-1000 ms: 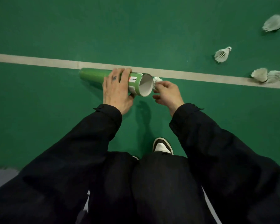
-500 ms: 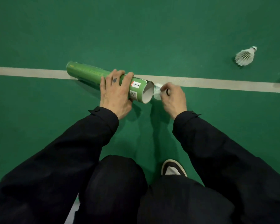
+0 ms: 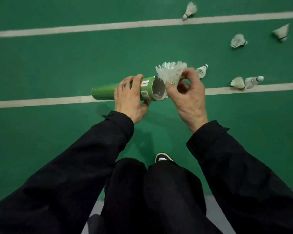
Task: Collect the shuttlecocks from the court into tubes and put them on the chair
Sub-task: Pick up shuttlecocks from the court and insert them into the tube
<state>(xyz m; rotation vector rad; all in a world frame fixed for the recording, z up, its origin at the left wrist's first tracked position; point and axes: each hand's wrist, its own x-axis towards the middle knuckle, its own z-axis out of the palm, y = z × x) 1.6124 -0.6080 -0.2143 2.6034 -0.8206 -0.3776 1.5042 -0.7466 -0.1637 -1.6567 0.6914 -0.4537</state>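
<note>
Green court, tube, held shuttlecock

Far shuttlecocks motion-blurred.

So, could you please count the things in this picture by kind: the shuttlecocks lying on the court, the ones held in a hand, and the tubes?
Shuttlecocks lying on the court: 6
Shuttlecocks held in the right hand: 1 bunch; how many it holds cannot be told
Green tubes, held in the left hand: 1
Total: 8 items, counting the bunch as 1
</note>
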